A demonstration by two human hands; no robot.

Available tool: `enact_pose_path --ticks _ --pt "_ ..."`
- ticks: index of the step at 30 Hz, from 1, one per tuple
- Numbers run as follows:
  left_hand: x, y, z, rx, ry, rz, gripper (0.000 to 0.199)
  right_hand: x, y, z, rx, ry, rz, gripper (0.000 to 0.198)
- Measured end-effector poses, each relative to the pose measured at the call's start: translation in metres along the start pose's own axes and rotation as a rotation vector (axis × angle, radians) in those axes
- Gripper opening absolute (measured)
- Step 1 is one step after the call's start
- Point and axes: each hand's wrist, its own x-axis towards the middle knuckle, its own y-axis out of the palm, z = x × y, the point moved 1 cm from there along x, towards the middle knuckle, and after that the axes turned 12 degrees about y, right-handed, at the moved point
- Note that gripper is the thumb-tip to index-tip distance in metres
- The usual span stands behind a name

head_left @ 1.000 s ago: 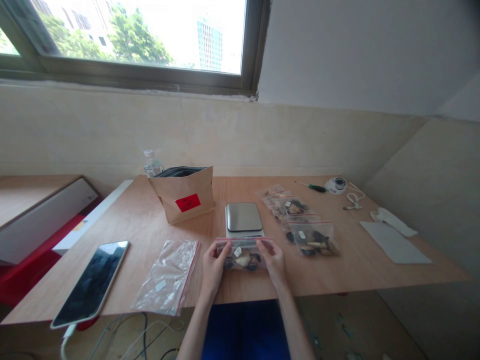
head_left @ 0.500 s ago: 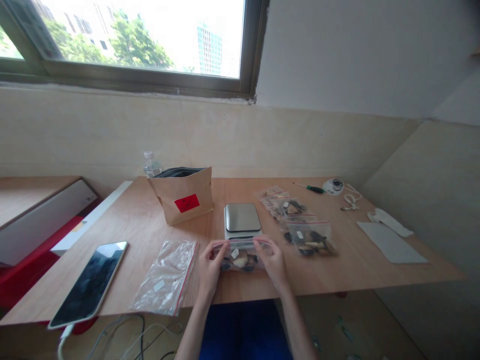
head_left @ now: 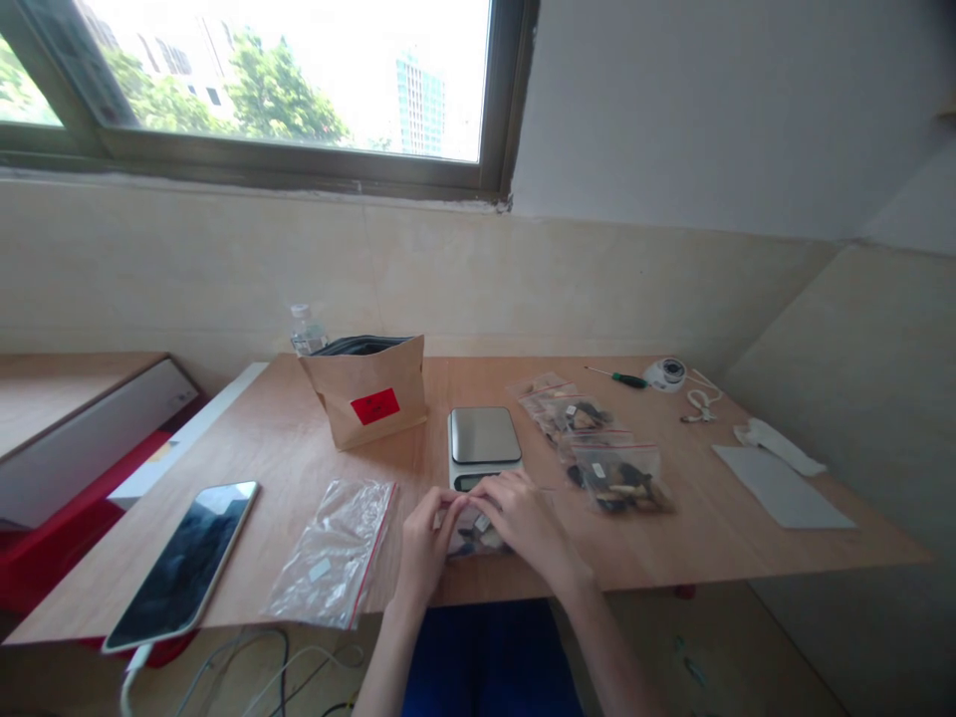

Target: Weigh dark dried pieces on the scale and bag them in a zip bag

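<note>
A small clear zip bag (head_left: 475, 535) with dark and pale pieces inside lies at the front edge of the wooden table (head_left: 694, 528). My left hand (head_left: 425, 543) grips its left end. My right hand (head_left: 523, 518) lies over its top and covers most of it. Just behind the hands stands a small steel-topped scale (head_left: 483, 438). An empty zip bag with a red strip (head_left: 336, 548) lies flat to the left. Filled zip bags (head_left: 608, 468) lie in a row to the right.
A brown paper bag with a red label (head_left: 368, 393) stands behind, a water bottle (head_left: 305, 329) beside it. A phone (head_left: 183, 563) with a cable lies at the front left. A screwdriver (head_left: 618, 377), a small round device (head_left: 664, 373) and grey sheets (head_left: 781, 483) lie at the right.
My right hand has slid left from the bag's right end across its top and now covers it. The left hand stays on the left end.
</note>
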Motion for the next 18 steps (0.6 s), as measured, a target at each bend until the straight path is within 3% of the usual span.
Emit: enact_pose_path --ticks 11,15,18 --pt "0.002 -0.008 0.0 -0.181 -0.029 0.028 0.018 -0.003 0.007 -0.001 -0.052 -0.091 -0.14 0.016" --pt "0.002 -0.013 -0.005 -0.117 -0.01 -0.026 0.018 -0.006 0.0 -0.006 0.018 -0.015 -0.138 0.01" --pt "0.003 -0.015 -0.012 -0.093 0.013 -0.045 0.018 -0.008 -0.004 -0.009 0.016 0.022 -0.154 0.017"
